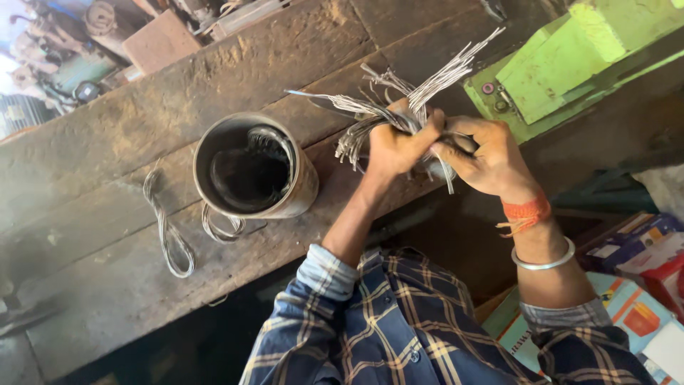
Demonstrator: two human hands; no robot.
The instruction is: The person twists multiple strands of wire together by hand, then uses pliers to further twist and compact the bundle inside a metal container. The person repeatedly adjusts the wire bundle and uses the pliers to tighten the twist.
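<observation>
Bundle of thin silvery metal wires (399,107) at upper centre of frame, clamped by both hands above worn dark wooden surface (142,128). Left hand (395,146) fisted tight around bundle's middle, wire ends fanning up-right and down-left. Right hand (488,157) just beside it, grip closed on same bundle, fingers touching left hand. Orange thread band and silver bangle on right wrist. Rusty cylindrical metal housing with dark hollow core (253,167) left of hands, standing on surface. Looped grey wire coil (167,235) lying lower left. Green metal machine (570,57) upper right.
</observation>
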